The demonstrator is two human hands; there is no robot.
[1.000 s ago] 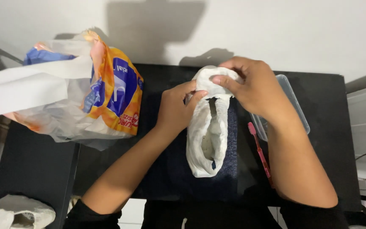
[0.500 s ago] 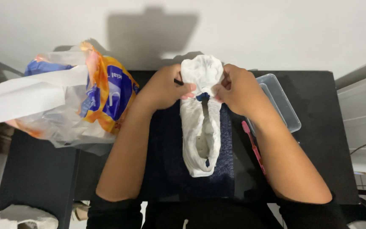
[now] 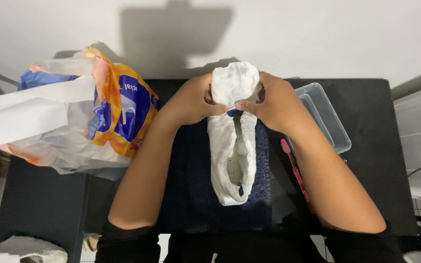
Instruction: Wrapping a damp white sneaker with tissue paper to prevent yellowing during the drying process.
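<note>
Both forearms reach in from the near edge of the black table (image 3: 366, 112) and meet at its far middle. Left hand (image 3: 191, 100) clamps the left side of a white shoe (image 3: 232, 146) wrapped in tissue, fingers curled onto its toe end. Right hand (image 3: 274, 102) pinches the right side of the same toe end, thumb pressed at the centre seam. Shoe lies lengthwise on a dark blue cloth (image 3: 264, 185) at table centre, toe toward the far edge, opening up. Pink toothbrush (image 3: 296, 173) lies just right of the cloth, partly under the right forearm. Clear plastic tub (image 3: 330, 122) sits near the far right corner. Orange-and-blue plastic bag (image 3: 118, 109) with white tissue overhangs the left edge. A second white shoe (image 3: 25, 251) shows below the near left corner.
</note>
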